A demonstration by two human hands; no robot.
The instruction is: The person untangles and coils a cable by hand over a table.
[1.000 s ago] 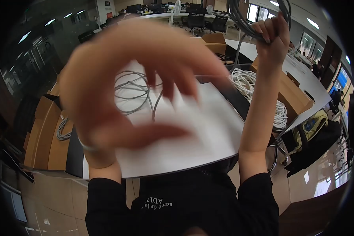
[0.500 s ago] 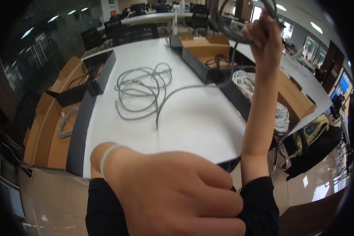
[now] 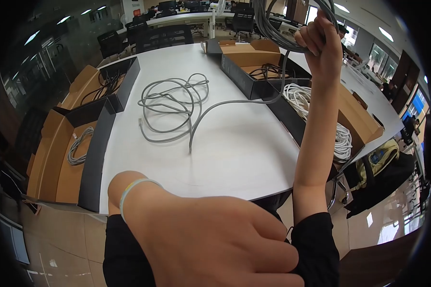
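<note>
My right hand [image 3: 321, 38] is raised at the upper right, its fingers closed round a coiled bundle of grey network cable [image 3: 277, 36]. From that bundle a length hangs down, crosses a box edge and runs to loose loops of grey cable [image 3: 160, 139] on the white table [image 3: 239, 158]. A clear plug shows at one end of the loops. Close to the camera, my left hand [image 3: 215, 234] has its fingers curled together, with a pale band at the wrist. Its fingertips are hidden, and so is anything they hold.
On the left stand open cardboard boxes, one with a grey cable coil [image 3: 80, 146], another with dark cables [image 3: 105, 86]. At the right, a box holds white cable coils [image 3: 297, 101] and another holds black cables [image 3: 268, 71]. A backpack [image 3: 380, 167] rests beyond the table's right side.
My left hand has shifted slightly downward in view. My right hand stays raised with the cable bundle, which now looks sharper. The loops on the table lie the same way.
</note>
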